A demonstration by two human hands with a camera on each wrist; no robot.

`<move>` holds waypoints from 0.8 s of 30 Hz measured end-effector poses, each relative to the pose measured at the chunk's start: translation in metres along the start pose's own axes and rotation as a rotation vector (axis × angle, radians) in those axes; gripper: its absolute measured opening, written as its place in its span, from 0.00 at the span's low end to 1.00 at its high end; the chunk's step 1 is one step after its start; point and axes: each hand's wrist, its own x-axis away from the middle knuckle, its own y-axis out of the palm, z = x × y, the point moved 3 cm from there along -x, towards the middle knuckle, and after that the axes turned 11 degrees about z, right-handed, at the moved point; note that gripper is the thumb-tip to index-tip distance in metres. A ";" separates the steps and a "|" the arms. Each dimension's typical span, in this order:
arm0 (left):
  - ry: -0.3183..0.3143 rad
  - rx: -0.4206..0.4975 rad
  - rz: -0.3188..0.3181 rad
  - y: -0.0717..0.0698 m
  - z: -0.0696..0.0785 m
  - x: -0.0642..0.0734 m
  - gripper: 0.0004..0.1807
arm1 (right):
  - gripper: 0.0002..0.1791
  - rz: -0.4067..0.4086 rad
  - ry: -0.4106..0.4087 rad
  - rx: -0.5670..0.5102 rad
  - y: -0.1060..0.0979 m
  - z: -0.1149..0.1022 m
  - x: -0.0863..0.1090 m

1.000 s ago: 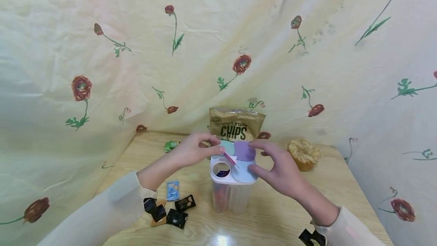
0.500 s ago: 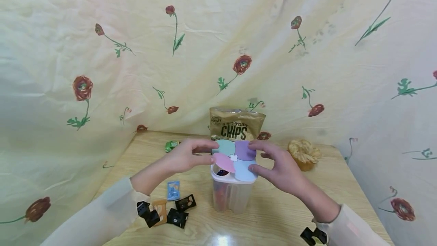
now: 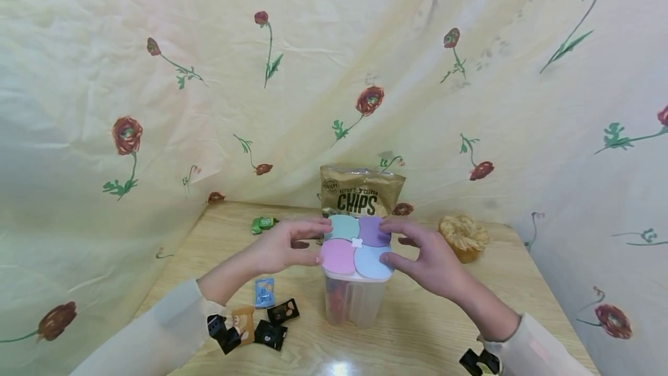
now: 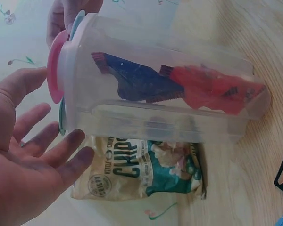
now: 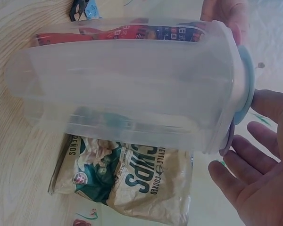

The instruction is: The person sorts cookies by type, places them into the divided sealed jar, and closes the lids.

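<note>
A clear plastic storage container (image 3: 360, 306) stands upright on the table. Its top has several petal-shaped lids, and the pink lid (image 3: 338, 256), light blue lid (image 3: 373, 263), mint lid (image 3: 345, 227) and purple lid (image 3: 373, 232) all lie flat. Red and dark blue wrapped snacks (image 4: 217, 89) show through one compartment's wall. My left hand (image 3: 284, 246) touches the pink lid's edge with the thumb, its fingers loosely extended by the mint lid. Across from it, my right hand (image 3: 425, 257) rests its thumb on the light blue lid and a finger at the purple one.
Behind the container stands a bag of chips (image 3: 360, 190). A bread-like round item (image 3: 463, 238) sits at right. On the left lie a green packet (image 3: 263, 224), a blue packet (image 3: 264, 292), black packets (image 3: 270, 334) and an orange packet (image 3: 243, 325). Floral cloth hangs around the table.
The pink lid has swung down from a raised tilt to flat, covering the round opening. My left hand followed it down and slightly left. My right hand has stayed nearly still.
</note>
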 end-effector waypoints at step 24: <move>-0.183 0.113 0.080 0.020 -0.013 -0.002 0.50 | 0.15 -0.020 0.001 -0.007 -0.001 0.008 0.001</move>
